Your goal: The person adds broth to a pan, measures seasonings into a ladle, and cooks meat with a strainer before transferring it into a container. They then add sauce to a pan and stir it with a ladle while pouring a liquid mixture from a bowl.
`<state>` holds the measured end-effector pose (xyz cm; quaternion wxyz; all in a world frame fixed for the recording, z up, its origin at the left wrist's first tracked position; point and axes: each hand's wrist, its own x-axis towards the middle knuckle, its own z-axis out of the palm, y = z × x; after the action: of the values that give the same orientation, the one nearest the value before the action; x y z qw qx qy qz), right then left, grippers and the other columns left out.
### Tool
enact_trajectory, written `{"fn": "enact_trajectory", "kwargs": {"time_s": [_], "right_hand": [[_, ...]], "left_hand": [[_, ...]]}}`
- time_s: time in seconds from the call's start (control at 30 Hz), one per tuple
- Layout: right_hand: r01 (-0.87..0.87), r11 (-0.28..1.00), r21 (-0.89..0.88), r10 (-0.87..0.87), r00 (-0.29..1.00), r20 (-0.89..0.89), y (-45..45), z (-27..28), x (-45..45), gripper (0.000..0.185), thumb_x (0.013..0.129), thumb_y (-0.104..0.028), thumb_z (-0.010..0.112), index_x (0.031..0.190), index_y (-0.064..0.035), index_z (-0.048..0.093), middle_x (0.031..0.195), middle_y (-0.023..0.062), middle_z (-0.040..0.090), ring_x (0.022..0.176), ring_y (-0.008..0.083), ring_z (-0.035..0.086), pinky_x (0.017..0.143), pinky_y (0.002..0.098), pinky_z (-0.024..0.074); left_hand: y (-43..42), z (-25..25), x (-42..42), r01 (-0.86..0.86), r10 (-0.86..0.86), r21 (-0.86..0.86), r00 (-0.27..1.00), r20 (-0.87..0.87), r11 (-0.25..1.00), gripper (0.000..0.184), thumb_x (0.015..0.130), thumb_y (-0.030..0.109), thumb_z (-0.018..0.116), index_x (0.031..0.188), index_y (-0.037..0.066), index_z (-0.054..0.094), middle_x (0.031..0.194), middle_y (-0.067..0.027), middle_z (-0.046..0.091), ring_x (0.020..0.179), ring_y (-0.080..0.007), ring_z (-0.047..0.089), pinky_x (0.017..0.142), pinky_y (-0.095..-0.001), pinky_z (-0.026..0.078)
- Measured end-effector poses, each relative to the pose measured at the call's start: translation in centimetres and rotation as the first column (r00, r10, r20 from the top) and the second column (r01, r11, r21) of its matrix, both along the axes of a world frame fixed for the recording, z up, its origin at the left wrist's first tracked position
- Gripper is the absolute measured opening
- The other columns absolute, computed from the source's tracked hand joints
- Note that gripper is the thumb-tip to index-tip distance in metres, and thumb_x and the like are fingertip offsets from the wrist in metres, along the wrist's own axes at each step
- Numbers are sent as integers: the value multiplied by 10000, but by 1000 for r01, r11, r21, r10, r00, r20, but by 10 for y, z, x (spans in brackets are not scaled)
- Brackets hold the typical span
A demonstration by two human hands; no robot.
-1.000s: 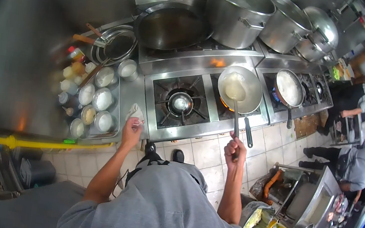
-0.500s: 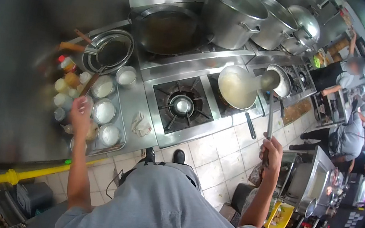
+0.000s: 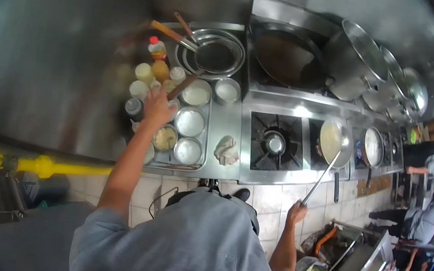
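My right hand (image 3: 297, 213) is closed around the handle of a long metal ladle (image 3: 321, 178), whose bowl is over a pan of pale liquid (image 3: 330, 139) on the stove. My left hand (image 3: 159, 107) reaches over the tray (image 3: 207, 134), fingers apart, among squeeze bottles (image 3: 138, 90) and round metal tins (image 3: 191, 122). Near its fingertips is the wooden handle (image 3: 182, 87) of a strainer; whether they touch it I cannot tell. A crumpled cloth (image 3: 227, 150) lies on the steel counter between tray and stove.
Behind the tray sit nested bowls with strainers (image 3: 216, 56). A wide dark pan (image 3: 285, 54) and tall pots (image 3: 355, 60) stand along the back. An unlit-looking burner (image 3: 275, 142) is in front. Right of the ladled pan is another pan (image 3: 373, 147). Co-workers (image 3: 425, 218) stand far right.
The view has swung left. My left hand has let go of the cloth and moved over the bottles and tins. The ladle went to the right-hand pan, then came back over the nearer pan.
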<state>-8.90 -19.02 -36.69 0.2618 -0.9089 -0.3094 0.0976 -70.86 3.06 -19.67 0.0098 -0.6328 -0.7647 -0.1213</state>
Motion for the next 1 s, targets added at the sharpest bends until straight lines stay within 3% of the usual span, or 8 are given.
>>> {"fn": "enact_trajectory", "kwargs": {"time_s": [0.27, 0.37, 0.43, 0.63, 0.7, 0.83, 0.93, 1.0], "right_hand": [[-279, 957, -78, 272, 958, -90, -39, 26, -114, 265, 942, -258, 651, 905, 4, 661, 708, 200, 664, 665, 367, 651, 633, 465, 479], [-430, 903, -7, 428, 901, -71, -5, 28, -154, 277, 931, -283, 668, 960, -8, 680, 774, 203, 704, 726, 403, 683, 669, 477, 513], [-503, 864, 11, 502, 861, -74, 21, 35, -179, 259, 924, -273, 668, 980, -21, 681, 802, 213, 711, 756, 421, 689, 687, 496, 520], [-565, 823, -63, 552, 820, -149, 92, 6, -248, 372, 971, -312, 569, 1197, -28, 651, 883, 237, 711, 854, 428, 687, 721, 528, 518], [-650, 755, -85, 632, 757, -169, 116, 3, -275, 312, 1005, -258, 480, 1170, -32, 618, 912, 252, 705, 858, 439, 682, 757, 556, 509], [-684, 730, 15, 671, 713, -203, 151, -16, -332, 311, 983, -194, 486, 1230, -14, 539, 1143, 234, 626, 1099, 440, 601, 934, 544, 482], [-681, 730, 62, 668, 690, -281, 150, 34, -345, 774, 903, -473, 686, 1474, -28, 413, 1422, 245, 491, 1287, 417, 506, 1074, 522, 418], [-624, 664, 412, 683, 282, -674, 156, 54, -329, 880, 916, -574, 664, 1529, -26, 352, 1527, 236, 419, 1395, 374, 431, 1109, 477, 406]], "left_hand": [[63, -34, -13, 48, 26, -241, 955, 296, 969, 586, 805, 331, 787, 1213, -35, 580, 1093, -253, 693, 1014, -382, 691, 847, -491, 548], [77, -37, -2, 47, 343, -498, 669, 660, 866, 461, 814, 346, 765, 1029, -49, 665, 879, -240, 725, 947, -403, 712, 828, -480, 544], [79, -48, 6, 13, 109, -179, 748, 655, 984, 428, 831, 352, 734, 910, -66, 682, 828, -261, 715, 921, -433, 712, 817, -483, 537], [65, -23, -7, -1, 21, -36, 817, 577, 999, 395, 867, 323, 683, 999, -48, 658, 929, -264, 708, 929, -458, 681, 813, -505, 519], [49, 5, -8, 148, -192, 123, 726, 660, 981, 410, 908, 315, 684, 1117, -38, 665, 972, -101, 705, 857, -217, 642, 787, -419, 507], [14, 40, 12, 78, -156, 150, 767, 622, 986, 407, 950, 301, 679, 1146, -50, 619, 1015, -188, 700, 959, -354, 662, 883, -457, 488], [-28, 72, 69, 57, -149, 175, 802, 579, 983, 399, 936, 232, 677, 1180, -70, 583, 1053, -254, 686, 990, -417, 658, 877, -470, 491], [-56, 78, 112, 89, -206, 239, 825, 526, 967, 412, 929, 197, 686, 1213, -70, 552, 1066, -288, 663, 986, -452, 649, 854, -489, 484]]}}
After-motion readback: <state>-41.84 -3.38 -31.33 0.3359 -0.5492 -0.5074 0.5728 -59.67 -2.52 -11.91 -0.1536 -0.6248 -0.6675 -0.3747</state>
